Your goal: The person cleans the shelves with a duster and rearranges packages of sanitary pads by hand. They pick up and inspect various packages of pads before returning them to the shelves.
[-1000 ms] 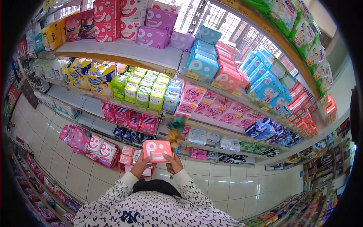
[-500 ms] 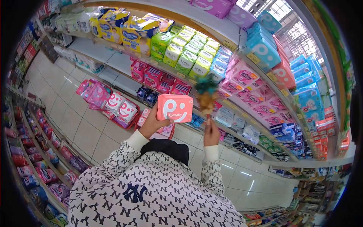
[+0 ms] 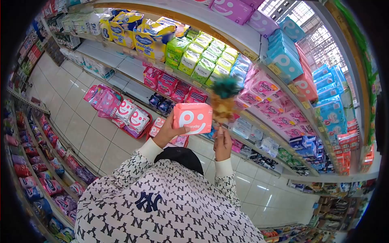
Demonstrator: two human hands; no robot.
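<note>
A coral pack of sanitary pads [image 3: 194,117] with a white smiling design is gripped at its left side by my left hand [image 3: 167,133], thumb across the front. My right hand [image 3: 223,143] is closed around the handle of a feather duster [image 3: 224,99]. The duster's fluffy head is green on top and tan-orange below, smeared by motion, and it stands upright just right of the pack. In this view it overlaps the shelf of pink packs [image 3: 259,85] behind it.
Shelves ahead hold green packs [image 3: 203,69], yellow diaper packs [image 3: 150,42] and blue packs [image 3: 287,60]. Red baskets with white and pink packs [image 3: 133,115] stand on the tiled floor [image 3: 93,141]. Another stocked shelf [image 3: 50,186] curves along the left.
My right hand and the duster handle have come slightly left, closer to the pack. The pack in my left hand sits a little further right in view.
</note>
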